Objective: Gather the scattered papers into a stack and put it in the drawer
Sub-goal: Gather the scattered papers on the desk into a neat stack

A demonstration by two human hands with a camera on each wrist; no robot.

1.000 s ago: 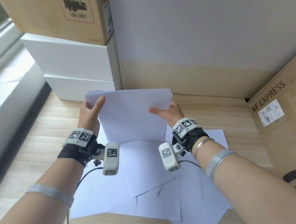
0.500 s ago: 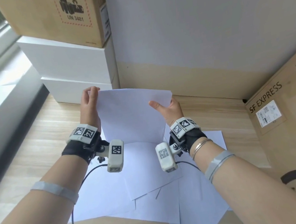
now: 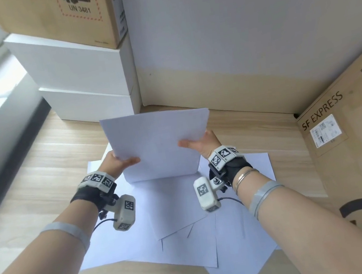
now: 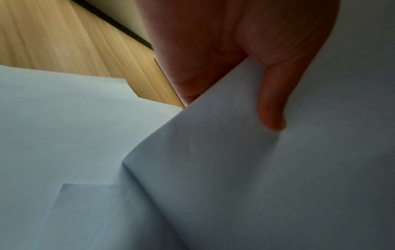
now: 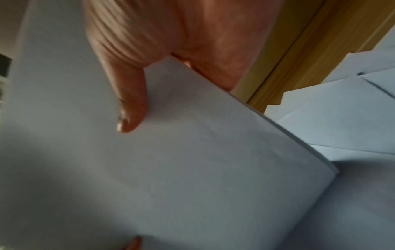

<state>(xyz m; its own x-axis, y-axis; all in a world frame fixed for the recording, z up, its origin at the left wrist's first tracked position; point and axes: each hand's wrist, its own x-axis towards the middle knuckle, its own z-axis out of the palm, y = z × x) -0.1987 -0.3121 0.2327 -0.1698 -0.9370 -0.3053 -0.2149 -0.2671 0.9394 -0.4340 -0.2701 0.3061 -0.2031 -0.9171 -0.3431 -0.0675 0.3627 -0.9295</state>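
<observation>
partial stack of white paper sheets [image 3: 160,144] upright, pinched by left hand [image 3: 118,162] and right hand [image 3: 202,143]; loose white sheets [image 3: 191,241] remain on wooden worktop [image 3: 29,183]; drawer unseen.

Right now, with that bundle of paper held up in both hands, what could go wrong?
The stack is held only at its side edges, the left hand and right hand each pinching with a thumb, so sheets might slip or fan out. Its lower edge rests on the loose papers on the desk, so tapping it may push them about. No drawer is in view.
</observation>
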